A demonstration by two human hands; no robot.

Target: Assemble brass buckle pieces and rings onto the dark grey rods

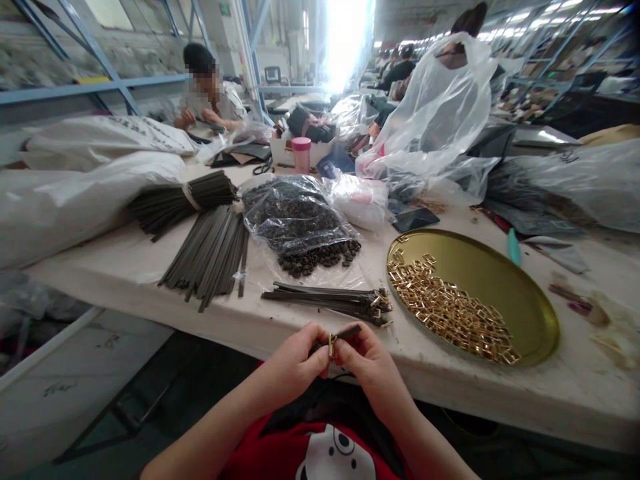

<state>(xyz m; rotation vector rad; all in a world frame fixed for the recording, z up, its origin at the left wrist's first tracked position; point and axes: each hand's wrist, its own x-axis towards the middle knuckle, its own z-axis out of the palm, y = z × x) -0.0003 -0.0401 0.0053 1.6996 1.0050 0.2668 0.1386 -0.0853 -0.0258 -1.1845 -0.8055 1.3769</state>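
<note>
Close together at the table's front edge, both hands work on one dark strap (350, 331) with a gold buckle (331, 345) on it. My left hand (303, 357) pinches the strap left of the buckle. My right hand (363, 353) grips the strap's end on the other side, fingers closed. Just beyond them lies a row of dark straps (320, 299) with gold buckles at their right ends. To the right, a round gold tray (500, 280) holds many loose gold buckles (445, 300). Part of the held strap is hidden by my fingers.
Behind the straps, a clear bag (300, 213) spills small black loops. Loose dark strips (207, 257) and a tied bundle (185, 197) lie left. A pink-lidded jar (301, 155), plastic bags (440, 113) and white sacks (90, 187) stand further back. Another person (210, 100) sits at far left.
</note>
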